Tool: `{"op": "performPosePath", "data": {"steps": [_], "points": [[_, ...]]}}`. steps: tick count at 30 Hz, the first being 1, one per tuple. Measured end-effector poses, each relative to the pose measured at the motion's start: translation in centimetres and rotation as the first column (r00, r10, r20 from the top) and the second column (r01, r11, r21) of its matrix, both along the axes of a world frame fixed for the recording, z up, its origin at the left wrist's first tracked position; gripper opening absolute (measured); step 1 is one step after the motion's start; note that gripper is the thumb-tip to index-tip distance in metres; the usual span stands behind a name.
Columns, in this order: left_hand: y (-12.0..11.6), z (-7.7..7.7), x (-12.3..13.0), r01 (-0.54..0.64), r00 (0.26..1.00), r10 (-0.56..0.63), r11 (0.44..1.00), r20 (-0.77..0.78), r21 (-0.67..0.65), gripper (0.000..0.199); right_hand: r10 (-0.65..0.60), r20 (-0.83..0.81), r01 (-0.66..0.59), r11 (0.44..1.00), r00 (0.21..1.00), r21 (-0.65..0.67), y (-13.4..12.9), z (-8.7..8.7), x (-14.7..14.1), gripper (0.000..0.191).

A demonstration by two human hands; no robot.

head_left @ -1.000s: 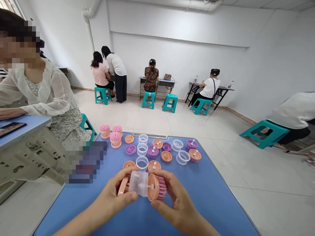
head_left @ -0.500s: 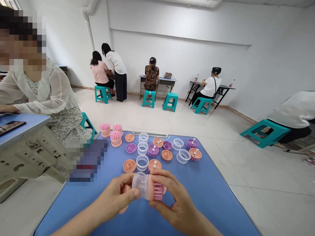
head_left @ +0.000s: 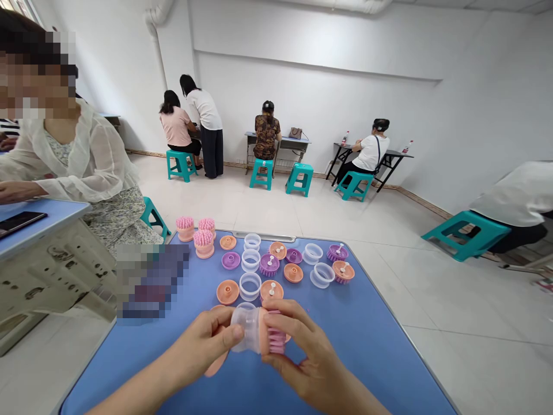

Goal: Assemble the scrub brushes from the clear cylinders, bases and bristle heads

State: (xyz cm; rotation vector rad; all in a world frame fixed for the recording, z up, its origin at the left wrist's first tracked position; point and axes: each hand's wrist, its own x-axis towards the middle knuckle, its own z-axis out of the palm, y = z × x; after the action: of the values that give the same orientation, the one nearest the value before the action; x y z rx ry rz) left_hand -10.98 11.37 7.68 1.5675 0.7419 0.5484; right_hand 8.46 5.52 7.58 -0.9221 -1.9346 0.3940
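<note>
My left hand (head_left: 216, 340) grips a clear, waisted plastic ring (head_left: 246, 329) between thumb and fingers. Against the ring's right end sits an orange brush head with pink bristles (head_left: 275, 337), which my right hand (head_left: 306, 351) pinches by its rim. Ring and brush head touch and lie sideways above the blue table (head_left: 345, 357); whether they are locked together I cannot tell. Partly hidden behind my left hand is an orange piece (head_left: 216, 364). Just beyond my hands are an orange brush head with a white pin (head_left: 272, 290), an orange cap (head_left: 227, 292) and a clear ring (head_left: 250, 286).
Three assembled pink-bristled brushes (head_left: 204, 244) stand at the table's back left. Purple brush heads (head_left: 269, 263), caps (head_left: 230, 260) and more clear rings (head_left: 322, 275) are spread across the back. A person (head_left: 103, 150) sits at a desk on the left; others sit on green stools farther off.
The ring and brush head have shifted very slightly left, still held in both hands. At the left desk, the seated person's hand and head have moved.
</note>
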Motion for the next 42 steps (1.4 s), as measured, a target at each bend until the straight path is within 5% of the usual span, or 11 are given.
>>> {"op": "performPosePath", "data": {"steps": [4,10,16,19,22,25,29,32,35,39,42], "points": [[-0.3,-1.2,-0.1,-0.010,0.999,0.011,0.999,-0.044,0.035,0.050,-0.031,-0.009,0.030,0.995,0.999,-0.090,0.0,0.0,0.0,0.038],[-1.1,-2.0,-0.2,-0.166,0.977,0.209,0.885,-0.052,0.435,0.050,-0.018,-0.078,-0.018,0.897,0.997,-0.442,0.1,-0.1,0.2,0.044],[-0.8,-1.2,-0.1,-0.144,0.976,0.190,0.932,-0.109,0.333,0.047,-0.024,-0.174,-0.058,0.891,0.984,-0.449,-0.2,-0.1,0.2,0.051],[-0.9,-2.0,-0.3,-0.168,0.979,0.202,0.866,-0.022,0.471,0.050,-0.010,-0.201,-0.093,0.863,0.980,-0.496,-0.1,0.0,0.3,0.034],[-1.0,-2.6,-0.6,-0.179,0.979,0.201,0.808,0.023,0.561,0.052,0.028,-0.255,-0.176,0.797,0.966,-0.578,-0.1,0.1,0.4,0.044],[-0.9,-2.7,-0.6,-0.189,0.973,0.230,0.784,0.007,0.592,0.049,-0.012,-0.268,-0.146,0.815,0.963,-0.561,-0.3,0.2,0.5,0.056],[-0.8,-2.4,-0.6,-0.182,0.977,0.203,0.622,0.068,0.761,0.052,-0.017,-0.323,-0.178,0.807,0.946,-0.563,-0.2,0.3,0.2,0.035],[-0.9,-2.1,-0.6,-0.158,0.983,0.152,0.449,0.100,0.879,0.059,-0.016,-0.464,-0.335,0.670,0.885,-0.663,0.0,0.3,0.1,0.029],[-0.9,-1.8,-0.7,-0.143,0.986,0.129,0.362,0.103,0.921,0.068,-0.045,-0.530,-0.403,0.595,0.847,-0.695,0.2,0.4,0.1,0.031],[-0.9,-2.0,-0.9,-0.141,0.989,0.107,0.409,0.106,0.902,0.074,-0.053,-0.547,-0.414,0.596,0.835,-0.688,0.2,0.4,0.0,0.028],[-0.9,-2.5,-0.8,-0.194,0.980,0.156,0.643,0.121,0.741,0.075,-0.063,-0.536,-0.360,0.674,0.842,-0.644,0.1,0.5,-0.2,0.025]]}}
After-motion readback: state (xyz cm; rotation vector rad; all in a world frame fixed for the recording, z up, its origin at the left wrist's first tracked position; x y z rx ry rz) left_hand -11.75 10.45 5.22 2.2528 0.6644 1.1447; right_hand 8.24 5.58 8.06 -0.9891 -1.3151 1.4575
